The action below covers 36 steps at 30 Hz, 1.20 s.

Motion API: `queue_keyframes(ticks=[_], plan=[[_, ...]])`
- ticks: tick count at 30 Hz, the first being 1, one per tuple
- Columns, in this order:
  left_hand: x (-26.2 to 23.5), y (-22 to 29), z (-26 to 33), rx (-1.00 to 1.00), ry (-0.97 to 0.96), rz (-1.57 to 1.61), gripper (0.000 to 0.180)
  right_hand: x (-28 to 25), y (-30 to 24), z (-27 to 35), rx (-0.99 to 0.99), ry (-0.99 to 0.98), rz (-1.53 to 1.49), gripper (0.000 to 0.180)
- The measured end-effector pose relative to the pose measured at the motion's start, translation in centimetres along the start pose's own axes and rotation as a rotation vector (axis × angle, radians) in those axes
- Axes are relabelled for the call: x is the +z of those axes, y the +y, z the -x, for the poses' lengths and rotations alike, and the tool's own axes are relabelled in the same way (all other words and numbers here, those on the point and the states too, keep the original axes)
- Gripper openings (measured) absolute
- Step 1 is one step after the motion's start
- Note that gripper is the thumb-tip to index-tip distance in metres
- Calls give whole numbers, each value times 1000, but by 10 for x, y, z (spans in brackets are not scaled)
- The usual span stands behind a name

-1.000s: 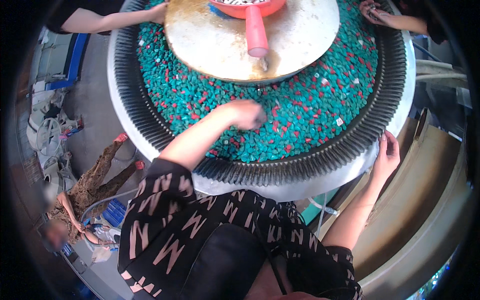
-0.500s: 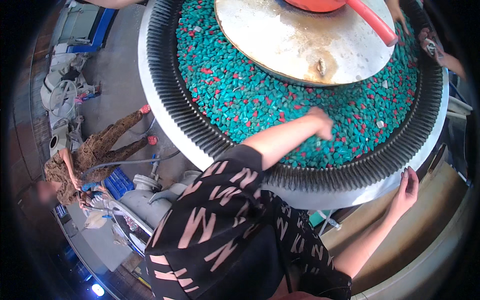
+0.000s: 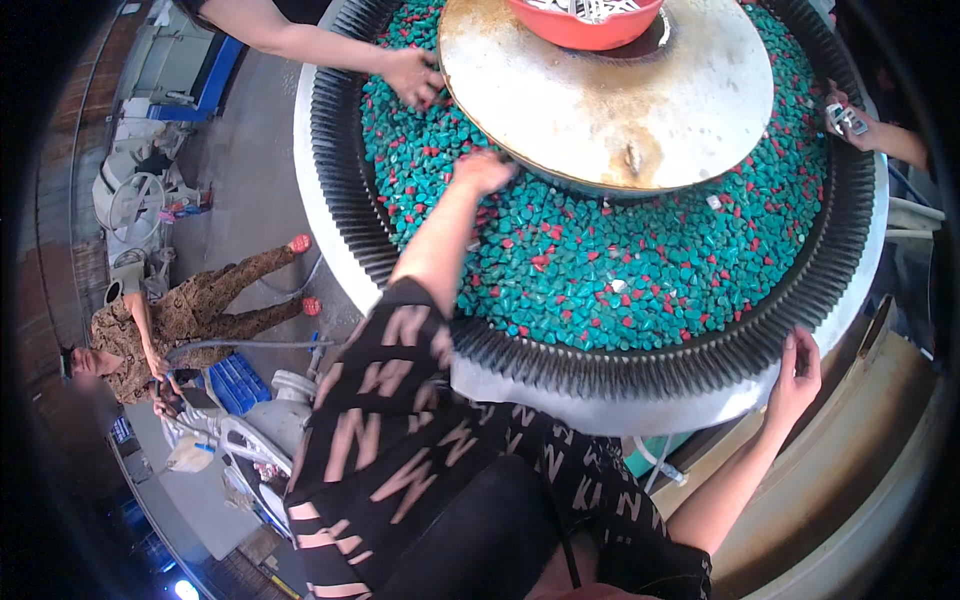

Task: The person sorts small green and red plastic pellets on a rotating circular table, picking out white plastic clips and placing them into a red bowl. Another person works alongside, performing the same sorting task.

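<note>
My left hand (image 3: 483, 173) reaches into the small teal and red stones (image 3: 560, 260) that fill a big round tub, close under the edge of the pale round centre plate (image 3: 610, 110). Its fingers are blurred and partly sunk among the stones, so what they hold, if anything, cannot be made out. Over at the tub's near right rim (image 3: 700, 405), my right hand (image 3: 795, 375) rests against the outer edge, fingers extended and nothing visible in them. A few whitish pieces, one a small white piece (image 3: 618, 286), lie among the stones.
A red bowl (image 3: 590, 25) of silvery-white pieces stands on the centre plate. One co-worker's hand (image 3: 412, 78) is over the stones at far left; another co-worker's hand (image 3: 855, 130) holds pale metallic pieces at right. A ribbed black wall (image 3: 340, 160) rings the stones. Another person (image 3: 150, 340) stands left.
My left hand has swept left and away from me through the stones. A co-worker's hand has come in at far left. The red bowl has turned or shifted left, showing its contents.
</note>
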<state>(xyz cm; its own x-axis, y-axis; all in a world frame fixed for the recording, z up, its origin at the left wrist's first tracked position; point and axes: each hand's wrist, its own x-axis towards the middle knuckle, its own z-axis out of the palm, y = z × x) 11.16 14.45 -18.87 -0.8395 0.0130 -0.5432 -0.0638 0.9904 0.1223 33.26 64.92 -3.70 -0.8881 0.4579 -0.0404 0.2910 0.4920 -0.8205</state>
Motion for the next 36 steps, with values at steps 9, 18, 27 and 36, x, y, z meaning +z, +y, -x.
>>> queue_keyframes(ticks=[9, 18, 27, 36], plan=[[36, 88, 55, 278, -836, 551, 56, 26, -25, 26, 4, -74, -74, 19], [-43, 30, 96, 222, -701, 647, 38, 32, -28, 20, -13, -95, -91, 21], [80, 106, 55, 432, -93, 479, 36, 104, -64, 17, -232, -562, 234, 32], [34, 115, 63, 517, -557, 587, 36, 247, -52, 24, -305, -909, 656, 33]])
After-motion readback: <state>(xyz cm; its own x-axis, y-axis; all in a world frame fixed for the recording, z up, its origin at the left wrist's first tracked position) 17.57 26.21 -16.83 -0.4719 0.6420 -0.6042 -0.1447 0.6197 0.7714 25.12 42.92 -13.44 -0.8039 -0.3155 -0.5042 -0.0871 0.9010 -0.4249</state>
